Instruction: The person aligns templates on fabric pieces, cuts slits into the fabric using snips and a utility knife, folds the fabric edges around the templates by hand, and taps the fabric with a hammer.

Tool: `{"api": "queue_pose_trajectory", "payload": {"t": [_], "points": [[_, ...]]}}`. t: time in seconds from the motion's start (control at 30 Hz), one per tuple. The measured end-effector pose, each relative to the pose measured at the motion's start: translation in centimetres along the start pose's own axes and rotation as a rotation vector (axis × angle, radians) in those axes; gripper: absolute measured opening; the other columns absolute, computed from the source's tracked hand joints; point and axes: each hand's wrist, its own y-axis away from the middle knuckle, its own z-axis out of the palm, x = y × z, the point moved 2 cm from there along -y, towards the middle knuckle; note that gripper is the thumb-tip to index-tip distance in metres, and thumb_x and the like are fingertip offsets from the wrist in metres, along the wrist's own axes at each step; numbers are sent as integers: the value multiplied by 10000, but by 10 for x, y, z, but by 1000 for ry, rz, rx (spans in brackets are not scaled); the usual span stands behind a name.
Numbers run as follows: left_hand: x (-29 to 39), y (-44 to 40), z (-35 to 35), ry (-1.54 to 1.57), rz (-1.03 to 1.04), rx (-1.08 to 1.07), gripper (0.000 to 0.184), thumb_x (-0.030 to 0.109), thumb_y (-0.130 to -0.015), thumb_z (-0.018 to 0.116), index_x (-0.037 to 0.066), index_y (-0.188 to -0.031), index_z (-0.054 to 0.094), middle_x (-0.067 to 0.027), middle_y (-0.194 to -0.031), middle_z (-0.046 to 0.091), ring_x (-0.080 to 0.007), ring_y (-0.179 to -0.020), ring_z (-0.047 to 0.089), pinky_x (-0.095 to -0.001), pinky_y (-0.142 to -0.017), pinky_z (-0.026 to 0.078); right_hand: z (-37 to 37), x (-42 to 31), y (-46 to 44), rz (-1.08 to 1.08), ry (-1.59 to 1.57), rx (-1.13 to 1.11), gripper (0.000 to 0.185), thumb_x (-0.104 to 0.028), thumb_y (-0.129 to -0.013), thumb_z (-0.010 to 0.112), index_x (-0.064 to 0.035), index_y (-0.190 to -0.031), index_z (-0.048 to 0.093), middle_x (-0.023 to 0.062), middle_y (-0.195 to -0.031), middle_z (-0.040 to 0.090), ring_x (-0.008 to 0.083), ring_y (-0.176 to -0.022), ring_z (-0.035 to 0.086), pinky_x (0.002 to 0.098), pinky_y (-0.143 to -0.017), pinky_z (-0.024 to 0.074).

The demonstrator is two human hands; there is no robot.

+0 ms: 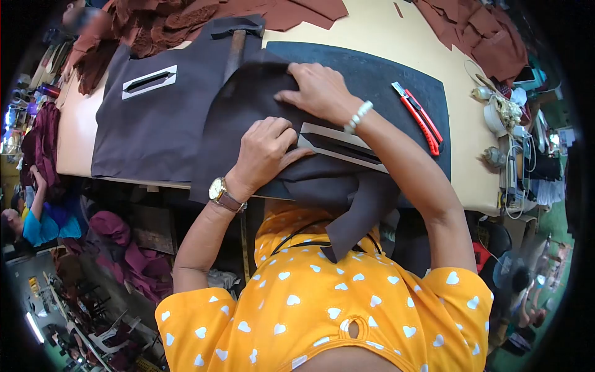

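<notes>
A dark brown fabric piece [232,118] lies folded and raised in front of me, one end hanging over the table edge. On it is a pale rectangular frame with a dark slot [343,147], partly covered by my right forearm. My left hand [266,150] has its fingers curled on the fabric, the thumb pointing at the frame's left end. Further up, my right hand [321,92] grips the fabric's lifted edge, its fingertips partly hidden. Beside it on the left lies a second dark panel [149,136] with a similar slotted frame [149,81].
A hammer [235,53] lies at the back on the dark fabric. A red box cutter [419,119] rests on the dark cutting mat [372,68]. Rust-brown fabric pieces [477,31] are heaped at the back. Another person's arm [38,192] shows at far left.
</notes>
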Motion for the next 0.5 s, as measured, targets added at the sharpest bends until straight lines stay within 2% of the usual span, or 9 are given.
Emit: {"api": "queue_pose_trajectory", "payload": {"t": [0.03,0.13,0.2,0.23,0.27,0.33,0.37,0.4,0.5], "points": [[0,0,0,-9,-7,0,296,274,-655,756,56,-708,563,-68,-805,562,-246,-727,551,-349,-641,446,2,-1,-13,13,-58,-4,353,-246,-792,629,8,-1037,604,184,-919,644,328,-864,616,401,-783,468],[4,-12,-16,-68,-66,73,332,306,-667,753,40,-795,600,-96,-868,590,-269,-789,571,-360,-692,460,3,0,-48,-69,-539,343,273,-215,-774,602,43,-862,614,254,-872,623,400,-859,597,446,-760,468],[10,-26,-35,-139,-110,166,396,339,-673,749,22,-872,618,-122,-928,603,-285,-843,581,-362,-738,465,-20,1,-64,41,-628,613,265,-175,-790,560,58,-907,603,281,-902,608,411,-864,591,446,-774,464],[14,-34,-43,-186,-126,222,439,358,-675,746,11,-913,620,-136,-961,605,-293,-872,584,-361,-763,465,-33,-3,-64,57,-802,814,255,-155,-801,551,64,-925,593,294,-894,599,416,-874,584,441,-780,461],[17,-42,-50,-232,-141,280,484,378,-677,744,0,-954,623,-150,-995,606,-301,-900,587,-360,-788,466,-39,2,-71,78,-791,920,302,-128,-838,563,57,-1077,551,149,-866,645,214,-760,615,344,-654,489],[25,-53,-52,-360,-210,261,631,430,-675,734,-34,-1070,575,-179,-1110,562,-309,-1008,552,-364,-840,452,-50,5,-77,143,-1105,1013,574,-101,-798,558,46,-1318,364,220,-976,601,183,-876,603,300,-819,459],[28,-58,-50,-423,-236,273,661,436,-669,737,-37,-1095,559,-181,-1135,548,-311,-1024,542,-367,-843,450,-48,8,-77,256,-1522,896,320,-67,-839,541,30,-1139,487,94,-915,608,196,-778,605,312,-602,504],[31,-63,-46,-484,-263,283,692,441,-663,739,-39,-1119,542,-182,-1160,534,-313,-1040,531,-371,-846,448,-47,8,-78,261,-1479,872,328,-12,-838,509,-4,-1157,436,76,-915,573,186,-754,602,293,-576,519],[19,-70,-27,-492,-355,350,677,328,-685,730,-30,-1200,477,-175,-1176,506,-318,-1040,518,-384,-831,450,-56,-6,-45,224,-1731,766,271,15,-843,477,-21,-1111,459,80,-900,577,166,-722,613,307,-584,545]]}}
